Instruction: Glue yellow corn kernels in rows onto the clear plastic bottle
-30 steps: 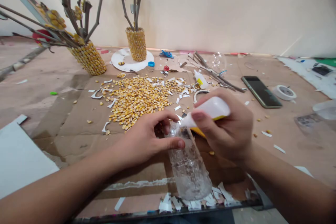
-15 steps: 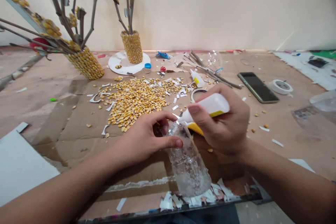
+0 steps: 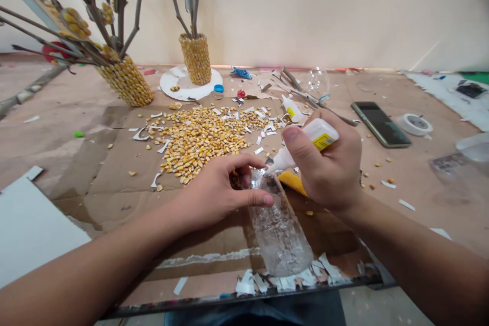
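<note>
My left hand (image 3: 225,188) grips the upper end of a clear plastic cup-like container (image 3: 282,234), thumb along its side and fingers round the far edge. The container lies tilted, its base towards the table's front edge, and its surface looks rough and wet. In my right hand (image 3: 332,163) is a white glue bottle (image 3: 319,135) with a yellow label. Its nozzle points down and left, at the container's upper end. Close beyond both hands spreads a pile of yellow corn kernels (image 3: 202,137). A yellow toothed piece (image 3: 293,182) lies partly behind the container.
Two corn-covered pots, one tilted (image 3: 126,81) and one upright (image 3: 195,58) on a white disc (image 3: 171,84), hold branches. A second glue bottle (image 3: 292,109), a phone (image 3: 381,124) and a tape roll (image 3: 415,124) lie farther back. Paper scraps (image 3: 252,282) line the front edge.
The glue bottle has rolled in my right hand, so more of its yellow label shows. Its nozzle has shifted slightly along the container's upper end. The view has tipped down a little.
</note>
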Tool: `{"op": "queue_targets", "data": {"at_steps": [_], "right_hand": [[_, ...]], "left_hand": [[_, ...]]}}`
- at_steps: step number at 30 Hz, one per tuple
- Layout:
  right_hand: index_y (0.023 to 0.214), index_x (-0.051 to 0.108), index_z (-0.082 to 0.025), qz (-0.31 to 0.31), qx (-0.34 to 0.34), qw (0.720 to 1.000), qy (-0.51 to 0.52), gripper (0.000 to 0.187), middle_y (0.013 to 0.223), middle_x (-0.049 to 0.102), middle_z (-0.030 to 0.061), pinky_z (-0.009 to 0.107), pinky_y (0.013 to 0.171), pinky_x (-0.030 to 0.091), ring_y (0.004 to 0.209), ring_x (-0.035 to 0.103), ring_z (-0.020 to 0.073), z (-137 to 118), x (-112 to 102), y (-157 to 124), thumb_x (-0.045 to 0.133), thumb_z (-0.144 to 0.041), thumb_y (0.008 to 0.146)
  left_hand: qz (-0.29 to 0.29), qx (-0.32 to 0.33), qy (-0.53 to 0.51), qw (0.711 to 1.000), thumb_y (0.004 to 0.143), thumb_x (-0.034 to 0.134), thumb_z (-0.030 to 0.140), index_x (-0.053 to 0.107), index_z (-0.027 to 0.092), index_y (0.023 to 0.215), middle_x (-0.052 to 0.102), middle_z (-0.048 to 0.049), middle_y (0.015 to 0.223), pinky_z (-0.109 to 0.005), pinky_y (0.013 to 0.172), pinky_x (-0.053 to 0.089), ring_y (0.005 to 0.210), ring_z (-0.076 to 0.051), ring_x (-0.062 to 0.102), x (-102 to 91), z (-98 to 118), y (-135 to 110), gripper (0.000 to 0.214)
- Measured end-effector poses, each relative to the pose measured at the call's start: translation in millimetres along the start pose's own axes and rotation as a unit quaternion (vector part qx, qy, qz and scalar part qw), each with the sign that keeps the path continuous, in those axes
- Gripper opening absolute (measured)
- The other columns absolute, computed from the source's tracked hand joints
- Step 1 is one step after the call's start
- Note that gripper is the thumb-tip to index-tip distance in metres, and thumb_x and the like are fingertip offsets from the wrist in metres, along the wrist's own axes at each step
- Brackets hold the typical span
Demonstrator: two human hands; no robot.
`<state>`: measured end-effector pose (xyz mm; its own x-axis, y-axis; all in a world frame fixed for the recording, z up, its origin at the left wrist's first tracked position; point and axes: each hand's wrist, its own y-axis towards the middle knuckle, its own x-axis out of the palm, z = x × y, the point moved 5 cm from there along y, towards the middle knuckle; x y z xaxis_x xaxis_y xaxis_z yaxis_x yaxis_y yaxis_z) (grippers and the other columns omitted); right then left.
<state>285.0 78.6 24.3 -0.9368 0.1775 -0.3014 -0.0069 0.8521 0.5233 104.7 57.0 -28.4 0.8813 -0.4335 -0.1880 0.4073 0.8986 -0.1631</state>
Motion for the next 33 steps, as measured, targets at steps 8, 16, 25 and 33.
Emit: {"op": "queue_targets", "data": {"at_steps": [8,16,25,33], "right_hand": [[0.072,0.044,-0.027,-0.01,-0.063,0.997,-0.033,0.045,0.059,0.041,-0.0074,0.031,0.049,0.029,0.049,0.036,0.0117,-10,0,-3,0.073,-0.047,0.101],[0.077,0.057,-0.026,0.049,-0.136,0.988,-0.047,0.033,0.065,0.057,-0.0018,0.032,0.048,0.034,0.052,0.048,0.0136,-23,-11,-7,0.074,-0.044,0.099],[0.077,0.055,-0.025,0.011,-0.131,0.99,-0.047,0.029,0.061,0.056,-0.006,0.028,0.048,0.035,0.049,0.048,0.0108,-24,-7,-4,0.077,-0.034,0.094],[0.07,0.052,-0.024,-0.139,-0.081,0.986,-0.04,0.041,0.055,0.052,-0.007,0.028,0.045,0.032,0.047,0.044,0.01,-15,2,3,0.085,-0.037,0.09]], "left_hand": [[-0.014,-0.015,-0.01,1.0,0.074,0.094,0.038,0.08,0.02,0.111,0.06,0.0052,0.074,-0.028,0.067,0.04,0.071,-0.014,0.051,1.3,2,0,0.044],[-0.018,-0.011,-0.015,1.0,0.075,0.093,0.039,0.08,0.02,0.107,0.058,0.0049,0.075,-0.028,0.067,0.038,0.072,-0.015,0.052,1.0,0,0,0.039],[-0.024,0.0,-0.006,1.0,0.076,0.092,0.038,0.082,0.019,0.101,0.052,0.0058,0.071,-0.027,0.063,0.035,0.068,-0.014,0.047,2.4,4,2,0.033],[-0.045,0.015,-0.012,0.999,0.08,0.091,0.036,0.081,0.019,0.096,0.046,0.0079,0.069,-0.026,0.061,0.031,0.067,-0.012,0.041,2.2,5,2,0.025]]}}
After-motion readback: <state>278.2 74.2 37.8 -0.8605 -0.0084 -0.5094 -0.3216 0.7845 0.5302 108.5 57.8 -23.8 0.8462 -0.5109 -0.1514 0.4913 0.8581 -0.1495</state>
